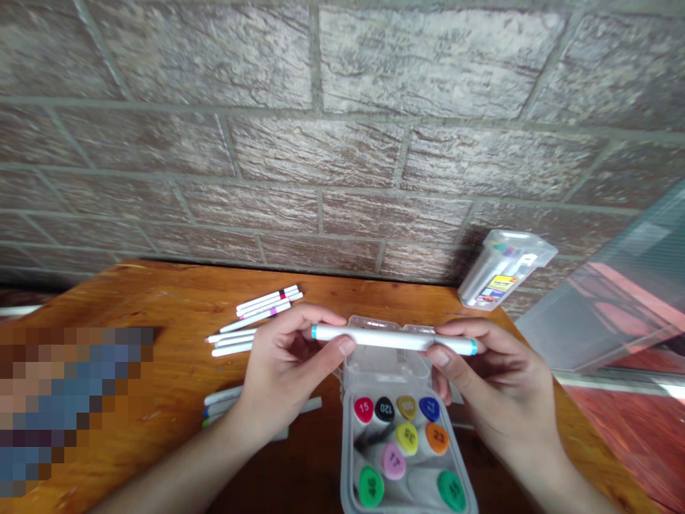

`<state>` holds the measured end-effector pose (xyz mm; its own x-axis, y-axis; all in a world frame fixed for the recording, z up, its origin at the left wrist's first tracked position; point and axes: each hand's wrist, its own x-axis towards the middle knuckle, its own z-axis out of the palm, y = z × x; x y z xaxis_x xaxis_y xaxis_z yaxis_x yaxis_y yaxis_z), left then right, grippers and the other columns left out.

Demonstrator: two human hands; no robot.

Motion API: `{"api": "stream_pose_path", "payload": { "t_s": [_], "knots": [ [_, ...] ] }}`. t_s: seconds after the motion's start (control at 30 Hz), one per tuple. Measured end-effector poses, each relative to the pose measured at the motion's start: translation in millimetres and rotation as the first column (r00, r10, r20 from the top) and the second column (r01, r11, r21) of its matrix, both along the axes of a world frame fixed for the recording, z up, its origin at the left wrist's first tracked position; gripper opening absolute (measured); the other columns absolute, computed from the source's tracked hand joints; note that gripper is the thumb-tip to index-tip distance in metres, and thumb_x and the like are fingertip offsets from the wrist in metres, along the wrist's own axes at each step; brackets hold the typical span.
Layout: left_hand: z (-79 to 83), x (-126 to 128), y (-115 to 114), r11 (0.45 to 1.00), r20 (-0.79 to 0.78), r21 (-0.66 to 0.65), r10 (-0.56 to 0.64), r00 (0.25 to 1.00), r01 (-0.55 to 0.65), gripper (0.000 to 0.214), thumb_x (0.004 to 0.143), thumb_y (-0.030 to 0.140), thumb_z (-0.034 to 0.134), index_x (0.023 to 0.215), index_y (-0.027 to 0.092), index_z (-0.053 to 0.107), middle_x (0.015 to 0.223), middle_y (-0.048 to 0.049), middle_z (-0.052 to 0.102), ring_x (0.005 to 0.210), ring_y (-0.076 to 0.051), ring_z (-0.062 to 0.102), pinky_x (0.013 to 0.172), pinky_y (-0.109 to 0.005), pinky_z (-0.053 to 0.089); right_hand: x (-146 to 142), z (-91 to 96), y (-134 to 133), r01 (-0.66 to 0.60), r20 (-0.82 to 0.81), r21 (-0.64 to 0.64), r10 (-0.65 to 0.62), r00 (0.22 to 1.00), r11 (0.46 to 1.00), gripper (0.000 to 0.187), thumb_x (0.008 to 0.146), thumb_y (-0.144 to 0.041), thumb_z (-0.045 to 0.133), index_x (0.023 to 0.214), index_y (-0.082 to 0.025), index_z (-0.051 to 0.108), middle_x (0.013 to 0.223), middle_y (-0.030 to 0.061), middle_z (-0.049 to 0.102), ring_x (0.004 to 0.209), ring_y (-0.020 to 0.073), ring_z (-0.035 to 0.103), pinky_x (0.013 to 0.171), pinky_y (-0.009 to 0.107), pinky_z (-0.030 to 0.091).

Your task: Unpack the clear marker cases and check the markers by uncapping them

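A white marker point(393, 338) with light blue bands at its ends is held level between my two hands. My left hand point(292, 368) pinches its left part between thumb and fingers. Toward the other end, my right hand point(495, 385) grips it the same way. Below it sits an open clear plastic case point(347, 442) with its lid tipped back. Several markers stand inside, their numbered caps up: a red cap point(363, 410), an orange cap point(437, 438), a pink cap point(393, 461) and green ones among them.
Several slim white markers point(267, 303) lie on the wooden table point(171, 300) to the left. More markers point(222, 396) lie partly behind my left forearm. A closed clear case point(503, 271) with a yellow label stands at the back right, near the brick wall point(353, 157).
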<state>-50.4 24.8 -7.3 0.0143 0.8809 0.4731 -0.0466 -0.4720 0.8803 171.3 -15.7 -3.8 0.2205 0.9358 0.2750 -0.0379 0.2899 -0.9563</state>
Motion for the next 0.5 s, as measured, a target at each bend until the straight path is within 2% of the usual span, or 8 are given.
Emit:
{"api": "stream_pose_path", "payload": {
  "t_s": [0.13, 0.3, 0.4, 0.5],
  "knots": [
    [1.7, 0, 0, 1.0, -0.037, 0.025, 0.014, 0.999, -0.013, 0.012, 0.079, 0.016, 0.087, 0.085, 0.02, 0.078, 0.073, -0.0002, 0.076, 0.063, -0.012, 0.066, 0.056, -0.019, 0.049, -1, 0.5, -1, 0.004, 0.004, -0.006, -0.004, 1.0, 1.0, 0.022, 0.079, -0.032, 0.094, 0.092, -0.025, 0.078, 0.054, -0.0039, 0.068, 0.042, 0.0107, 0.061, 0.042, 0.019, 0.051],
    [-0.1, -1, -1, 0.999, -0.022, -0.027, -0.028, 0.999, 0.028, 0.008, 0.084, 0.02, 0.085, 0.085, 0.019, 0.077, 0.067, 0.002, 0.068, 0.054, -0.008, 0.054, 0.049, -0.017, 0.04, 2, -1.1, -1, -0.071, -0.028, 0.034, 0.072, 0.997, 0.997, 0.014, 0.09, -0.035, 0.086, 0.1, -0.026, 0.082, 0.053, -0.0033, 0.067, 0.044, 0.0097, 0.06, 0.044, 0.018, 0.052],
    [-6.6, -4, -2, 0.989, -0.007, -0.117, -0.087, 0.996, 0.086, 0.009, 0.091, 0.029, 0.08, 0.094, 0.02, 0.078, 0.064, 0.0035, 0.062, 0.05, -0.007, 0.045, 0.046, -0.018, 0.034, 7, -5.7, 3, -0.156, -0.033, 0.088, 0.16, 0.987, 0.984, 0.016, 0.097, -0.034, 0.078, 0.11, -0.028, 0.083, 0.063, -0.0008, 0.072, 0.047, 0.0106, 0.063, 0.046, 0.019, 0.053],
    [-14.8, -8, -1, 0.976, 0.046, -0.168, -0.136, 0.99, 0.142, 0.016, 0.095, 0.036, 0.076, 0.103, 0.022, 0.078, 0.062, 0.004, 0.059, 0.051, -0.008, 0.046, 0.047, -0.019, 0.034, 11, -10.5, 5, -0.206, -0.03, 0.121, 0.211, 0.977, 0.971, 0.018, 0.1, -0.031, 0.074, 0.115, -0.029, 0.083, 0.077, 0.003, 0.079, 0.049, 0.0119, 0.066, 0.046, 0.022, 0.055]
  ]
}}
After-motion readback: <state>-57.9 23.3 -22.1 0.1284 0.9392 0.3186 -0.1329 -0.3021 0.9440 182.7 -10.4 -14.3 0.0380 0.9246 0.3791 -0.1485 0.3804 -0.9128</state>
